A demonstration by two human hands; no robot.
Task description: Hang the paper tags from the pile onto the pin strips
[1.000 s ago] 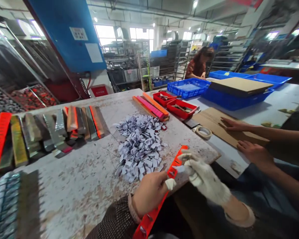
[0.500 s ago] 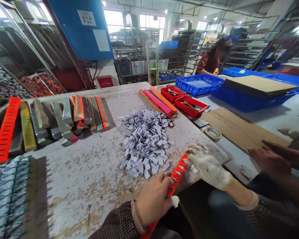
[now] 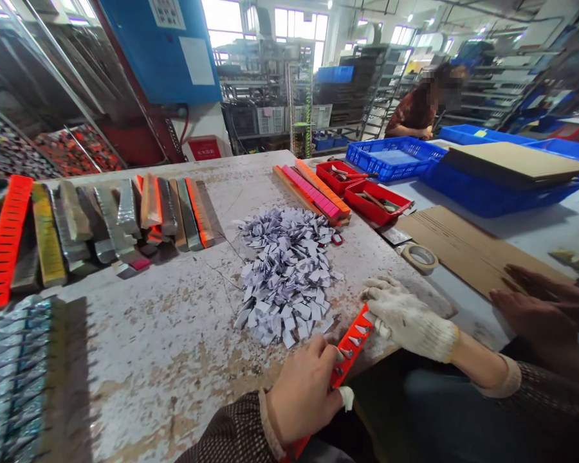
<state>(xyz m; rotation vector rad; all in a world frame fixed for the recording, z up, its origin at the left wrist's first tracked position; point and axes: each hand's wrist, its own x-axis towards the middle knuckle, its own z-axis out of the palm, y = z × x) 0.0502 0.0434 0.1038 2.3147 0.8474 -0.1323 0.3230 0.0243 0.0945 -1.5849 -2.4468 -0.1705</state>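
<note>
Orange strip (image 3: 350,363): probably light, stiff; grip by edges. Left hand (image 3: 302,393) wrapped round it; right hand (image 3: 401,316) half-curled at far end, hold unclear.

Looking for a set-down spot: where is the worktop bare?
Largest bare patch on the worktop: between the silvery bundle and the white pile, in front of the bar row. Smaller patch: behind the pile, between the bar row and the pink bar. Crowded: the near right corner, with left hand, right hand and orange strip; beyond, the tape roll and red trays.
</note>
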